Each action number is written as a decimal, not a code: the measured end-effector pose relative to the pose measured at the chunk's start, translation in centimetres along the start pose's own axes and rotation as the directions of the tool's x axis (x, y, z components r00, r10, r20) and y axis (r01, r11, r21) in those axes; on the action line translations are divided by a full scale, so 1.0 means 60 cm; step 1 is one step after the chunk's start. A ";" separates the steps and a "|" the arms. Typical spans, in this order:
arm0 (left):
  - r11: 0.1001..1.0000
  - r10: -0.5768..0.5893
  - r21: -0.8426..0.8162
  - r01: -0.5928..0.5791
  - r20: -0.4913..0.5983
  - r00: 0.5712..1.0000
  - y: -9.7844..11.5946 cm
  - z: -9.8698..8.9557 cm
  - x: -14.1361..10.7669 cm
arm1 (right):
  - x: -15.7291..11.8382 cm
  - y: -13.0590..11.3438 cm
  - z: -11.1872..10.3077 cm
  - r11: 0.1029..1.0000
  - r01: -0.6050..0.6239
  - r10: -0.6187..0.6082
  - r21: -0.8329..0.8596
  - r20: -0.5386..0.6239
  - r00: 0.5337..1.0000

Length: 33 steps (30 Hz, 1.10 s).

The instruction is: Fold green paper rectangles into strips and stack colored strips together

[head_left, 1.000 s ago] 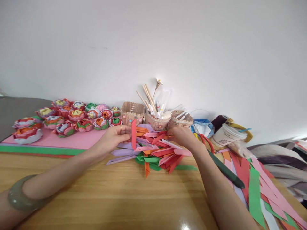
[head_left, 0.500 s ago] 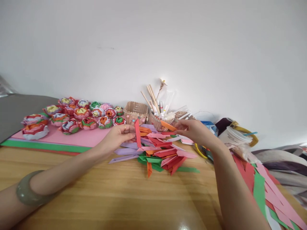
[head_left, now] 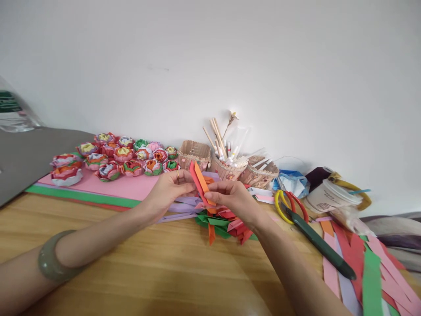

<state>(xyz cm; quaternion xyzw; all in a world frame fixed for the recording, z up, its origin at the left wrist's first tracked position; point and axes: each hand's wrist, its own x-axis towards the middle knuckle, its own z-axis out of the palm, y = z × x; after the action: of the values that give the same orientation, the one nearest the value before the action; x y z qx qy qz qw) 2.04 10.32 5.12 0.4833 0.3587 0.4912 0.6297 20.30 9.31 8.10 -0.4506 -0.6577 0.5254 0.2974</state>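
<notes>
My left hand [head_left: 176, 191], with a ring on one finger, pinches a red folded paper strip [head_left: 197, 181] that stands slanted upward. In my right hand [head_left: 230, 197] is an orange folded paper strip [head_left: 201, 177], laid along the red one so the two are side by side and touching. Below both hands lies a pile of folded paper strips in purple [head_left: 180, 208], green [head_left: 213, 223] and red [head_left: 243, 232]. Part of the pile is hidden behind my right hand.
Paper flowers [head_left: 123, 153] stand on pink paper sheets [head_left: 98, 186] at the left. Behind the pile are woven baskets [head_left: 194, 151], one holding sticks and pens. To the right lie scissors [head_left: 289, 206], a green-handled cutter [head_left: 324, 245], a white cup [head_left: 332, 196] and flat paper strips [head_left: 371, 272].
My right hand has moved left with the orange strip and brought it against the red strip. The view has shifted, bringing the scissors and green-handled cutter into fuller sight.
</notes>
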 end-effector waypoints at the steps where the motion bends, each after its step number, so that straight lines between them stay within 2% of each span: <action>1: 1.000 -0.001 0.001 0.001 -0.002 1.000 0.000 0.000 0.000 | -0.001 0.000 0.001 1.000 0.002 -0.002 0.006 0.006 1.000; 6: 1.000 0.000 0.027 0.001 -0.027 1.000 -0.001 0.000 0.001 | -0.001 0.006 0.004 1.000 0.022 -0.022 0.004 0.024 0.999; 10: 0.999 0.018 0.047 -0.015 -0.052 0.998 0.003 0.002 -0.002 | 0.004 0.011 0.006 0.999 0.030 -0.030 0.031 -0.005 1.000; 15: 0.998 0.026 0.052 -0.026 -0.013 1.000 0.005 0.002 -0.003 | 0.007 0.014 0.005 0.998 0.044 -0.044 0.054 -0.013 0.999; 22: 0.996 0.068 0.058 -0.069 0.011 0.998 -0.004 -0.008 0.004 | -0.002 0.008 0.014 0.996 0.083 -0.086 0.036 0.092 0.992; 29: 1.000 0.021 -0.003 -0.020 0.153 0.988 0.006 -0.004 -0.002 | -0.005 0.006 0.016 0.989 0.068 -0.094 0.133 0.199 0.975; 33: 0.999 0.038 -0.013 -0.037 0.099 0.994 0.006 -0.002 -0.003 | -0.005 0.009 0.023 0.988 0.070 -0.100 0.134 0.229 0.968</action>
<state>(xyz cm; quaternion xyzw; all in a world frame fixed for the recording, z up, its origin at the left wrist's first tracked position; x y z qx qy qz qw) 1.76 10.19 5.45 0.5102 0.3151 0.4802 0.6401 19.36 8.48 7.24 -0.3372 -0.6726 0.6019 0.2674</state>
